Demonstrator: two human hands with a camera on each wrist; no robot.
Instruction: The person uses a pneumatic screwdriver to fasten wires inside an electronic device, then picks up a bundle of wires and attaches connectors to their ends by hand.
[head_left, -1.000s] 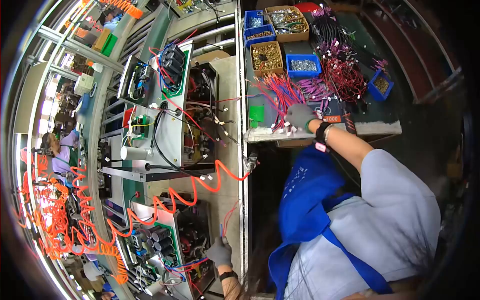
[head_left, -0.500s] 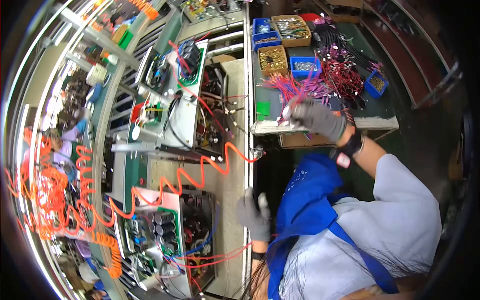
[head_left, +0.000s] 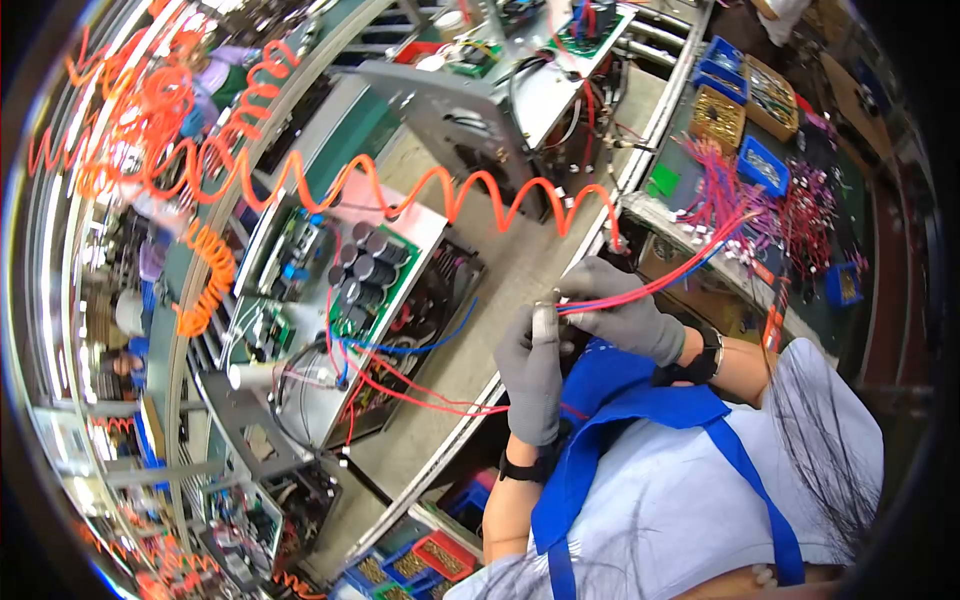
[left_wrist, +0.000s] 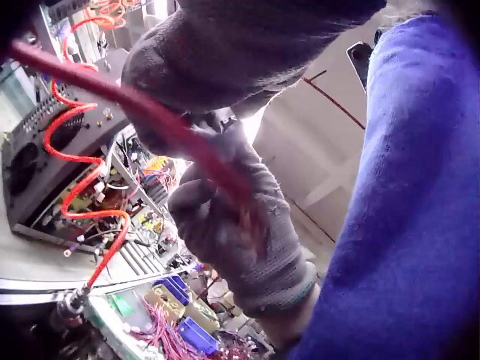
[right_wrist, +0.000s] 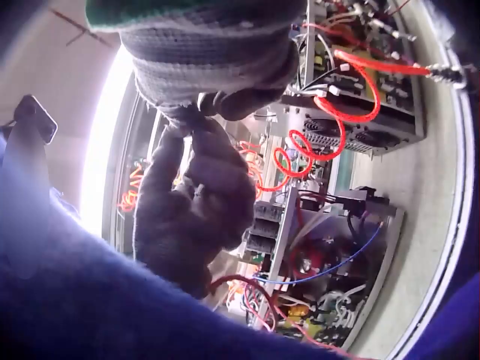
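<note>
My gloved left hand (head_left: 535,375) and right hand (head_left: 620,305) meet fingertip to fingertip in front of the blue apron (head_left: 640,405). A bundle of red and blue wires (head_left: 690,268) lies across the right hand's fingers, its near ends pinched there and its far ends up to the right. Long red wires (head_left: 450,406) run from the open-topped electrical unit (head_left: 400,245) into my left hand's grip. In the right wrist view a dark red wire (right_wrist: 232,279) leaves the left hand (right_wrist: 195,202). The wire ends between the fingertips are hidden.
A coiled orange air hose (head_left: 480,190) stretches across ahead of me. On the right bench stand blue bins (head_left: 762,165), a box of brass parts (head_left: 717,115) and heaped wires (head_left: 805,215). A second unit (head_left: 550,90) stands farther along the conveyor. More bins (head_left: 445,555) lie at the lower edge.
The right hand has left the bench's wire pile carrying red and blue wires toward me. My left hand has come up from beside the unit to meet it. The head view has turned left.
</note>
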